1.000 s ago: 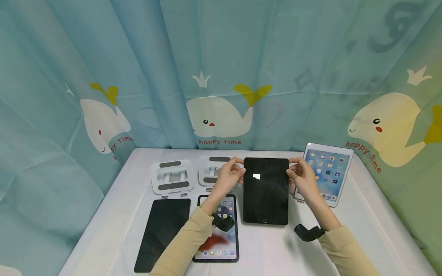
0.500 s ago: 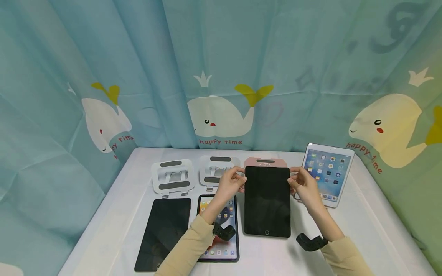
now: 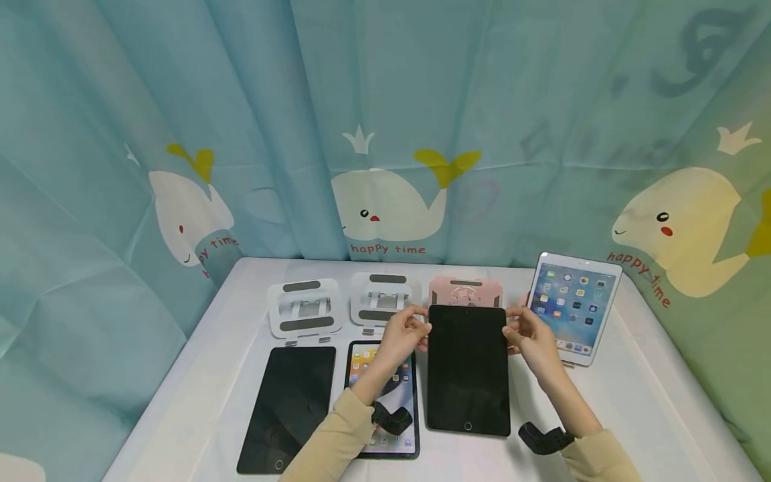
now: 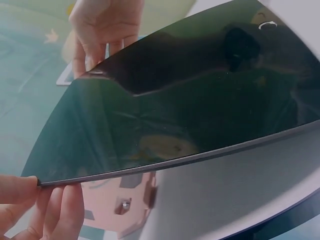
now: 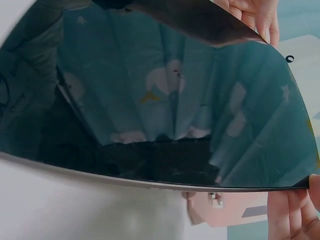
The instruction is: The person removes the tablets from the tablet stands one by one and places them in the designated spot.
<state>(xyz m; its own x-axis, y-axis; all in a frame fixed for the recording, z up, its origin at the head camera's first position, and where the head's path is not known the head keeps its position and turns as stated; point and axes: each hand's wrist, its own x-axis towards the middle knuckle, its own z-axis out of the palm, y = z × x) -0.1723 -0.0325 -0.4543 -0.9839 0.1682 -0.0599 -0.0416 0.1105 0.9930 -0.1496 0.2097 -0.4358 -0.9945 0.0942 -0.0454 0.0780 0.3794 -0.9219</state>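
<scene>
A black tablet (image 3: 468,375) with a dark screen and a round home button hangs between my two hands, close over the table. My left hand (image 3: 403,335) pinches its upper left edge, thumb on the front and fingers behind. On the opposite edge my right hand (image 3: 530,338) grips the upper right corner the same way. Behind the tablet stands a pink tablet stand (image 3: 466,290), its lower part hidden by the tablet. In the left wrist view the pink stand (image 4: 117,205) shows under the tablet's edge.
To the right a white tablet (image 3: 575,304) with a lit screen leans upright. Two white stands (image 3: 304,308) are at the back left. In front of them lie a dark tablet (image 3: 288,408) and a lit tablet (image 3: 413,408), partly under my left forearm. A curtain (image 3: 385,100) hangs behind the table.
Both hands have brought the black tablet down and toward the front of the table. The pink stand, hidden behind it before, has come into view.
</scene>
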